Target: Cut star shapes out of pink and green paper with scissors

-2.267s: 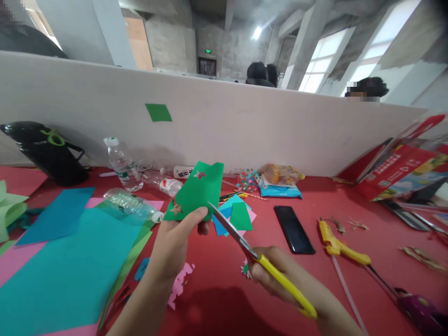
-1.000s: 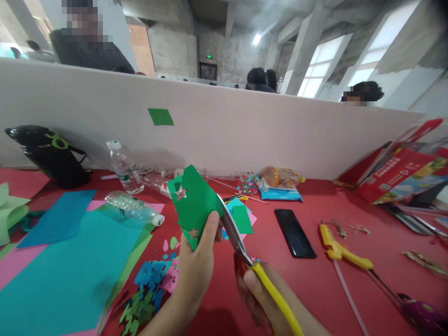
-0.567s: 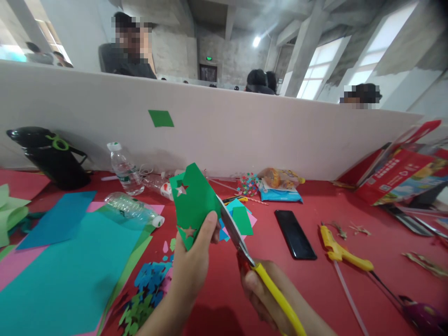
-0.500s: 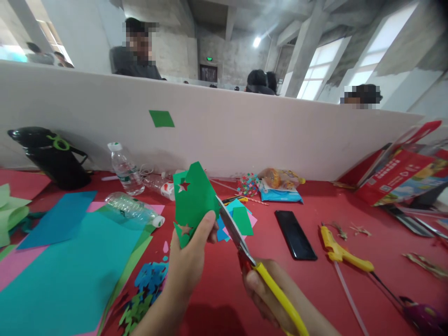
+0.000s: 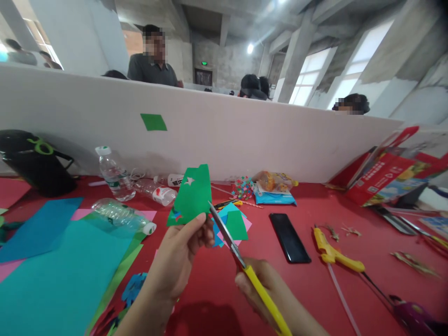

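My left hand (image 5: pixel 187 252) pinches the lower edge of a green sheet of paper (image 5: pixel 196 193) between thumb and fingers. The sheet has star-shaped holes near its left side. In my right hand (image 5: pixel 261 284) is a pair of scissors (image 5: pixel 263 296) with yellow handles and metal blades. Their tips point up and left, at the right edge of the green paper. The blades look nearly closed. Behind them on the table lie green, blue and pink paper pieces (image 5: pixel 237 225), overlapping.
On the red table (image 5: pixel 325 298) lie a black phone (image 5: pixel 290 238) and a yellow glue gun (image 5: pixel 336 256). Large coloured sheets (image 5: pixel 66 275), a black flask (image 5: pixel 38 163) and plastic bottles (image 5: pixel 114 175) stand or lie left. A white partition (image 5: pixel 224 135) rises behind; people are beyond it.
The green paper has turned in my left hand, its star holes now less plainly seen. The scissors have shifted slightly left and down. The view has swung a little to the right.
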Available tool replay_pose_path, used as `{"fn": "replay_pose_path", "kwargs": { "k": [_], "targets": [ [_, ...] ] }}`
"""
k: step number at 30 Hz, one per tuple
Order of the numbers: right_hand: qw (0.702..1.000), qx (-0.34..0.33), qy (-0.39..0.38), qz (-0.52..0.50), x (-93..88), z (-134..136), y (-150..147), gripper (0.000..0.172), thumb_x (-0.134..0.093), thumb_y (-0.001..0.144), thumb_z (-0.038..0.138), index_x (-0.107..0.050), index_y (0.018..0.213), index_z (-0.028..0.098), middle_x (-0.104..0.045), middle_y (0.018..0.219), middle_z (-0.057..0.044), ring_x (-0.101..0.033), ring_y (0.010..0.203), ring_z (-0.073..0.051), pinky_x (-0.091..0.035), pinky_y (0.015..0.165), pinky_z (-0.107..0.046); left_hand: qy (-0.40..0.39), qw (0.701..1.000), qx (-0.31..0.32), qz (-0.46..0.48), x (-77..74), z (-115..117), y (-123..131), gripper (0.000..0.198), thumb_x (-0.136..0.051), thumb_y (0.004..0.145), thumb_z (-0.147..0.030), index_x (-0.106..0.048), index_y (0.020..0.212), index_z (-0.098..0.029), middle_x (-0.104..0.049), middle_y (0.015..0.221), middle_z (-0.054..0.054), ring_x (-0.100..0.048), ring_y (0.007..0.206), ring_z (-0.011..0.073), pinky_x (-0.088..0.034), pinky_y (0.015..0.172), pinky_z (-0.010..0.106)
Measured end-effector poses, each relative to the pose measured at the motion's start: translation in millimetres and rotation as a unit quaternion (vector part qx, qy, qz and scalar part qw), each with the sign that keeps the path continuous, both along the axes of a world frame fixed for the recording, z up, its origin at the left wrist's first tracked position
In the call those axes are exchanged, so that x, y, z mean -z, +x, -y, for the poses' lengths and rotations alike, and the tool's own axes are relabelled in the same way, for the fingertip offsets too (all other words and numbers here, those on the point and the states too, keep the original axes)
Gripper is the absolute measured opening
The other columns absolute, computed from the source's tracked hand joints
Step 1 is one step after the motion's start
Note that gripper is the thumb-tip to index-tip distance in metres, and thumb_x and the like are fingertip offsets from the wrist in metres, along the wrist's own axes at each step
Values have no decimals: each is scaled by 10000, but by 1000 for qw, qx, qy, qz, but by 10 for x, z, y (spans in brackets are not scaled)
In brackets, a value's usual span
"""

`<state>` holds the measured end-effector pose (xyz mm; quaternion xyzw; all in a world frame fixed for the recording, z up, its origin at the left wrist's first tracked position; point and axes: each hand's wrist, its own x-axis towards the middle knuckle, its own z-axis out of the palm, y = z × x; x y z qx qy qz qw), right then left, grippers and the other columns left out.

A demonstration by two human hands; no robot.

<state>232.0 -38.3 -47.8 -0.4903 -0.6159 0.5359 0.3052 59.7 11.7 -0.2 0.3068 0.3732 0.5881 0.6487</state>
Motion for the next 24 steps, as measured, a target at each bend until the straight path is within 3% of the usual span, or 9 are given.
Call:
{"fn": "replay_pose_path", "kwargs": {
  "k": [9,17,24],
  "targets": [
    [1000,7,-10,-4,-50,50,28,611,-487,820,799,-351,636,232,-338,523,75,-288,454,-71,-194,421,-217,82,990,-93,-72,77,-13,-30,230,-727,775,-266,-614,591,-187,-638,601,-9,-558,577,113,-462,563,229],
    [999,-29,-18,6,-3,32,92,624,-462,819,823,-384,672,222,-344,530,75,-285,456,-69,-181,422,-219,152,968,-104,-172,149,-35,-98,241,-639,875,-265,-600,644,-206,-611,635,-27,-546,663,127,-425,664,256],
    [996,-85,-36,12,-86,71,138,652,-347,831,853,-327,632,233,-315,534,68,-275,456,-76,-193,421,-232,154,966,-115,-174,127,-24,-110,186,-633,864,-260,-636,685,-209,-614,669,-19,-548,687,142,-420,670,276]
  ]
}}
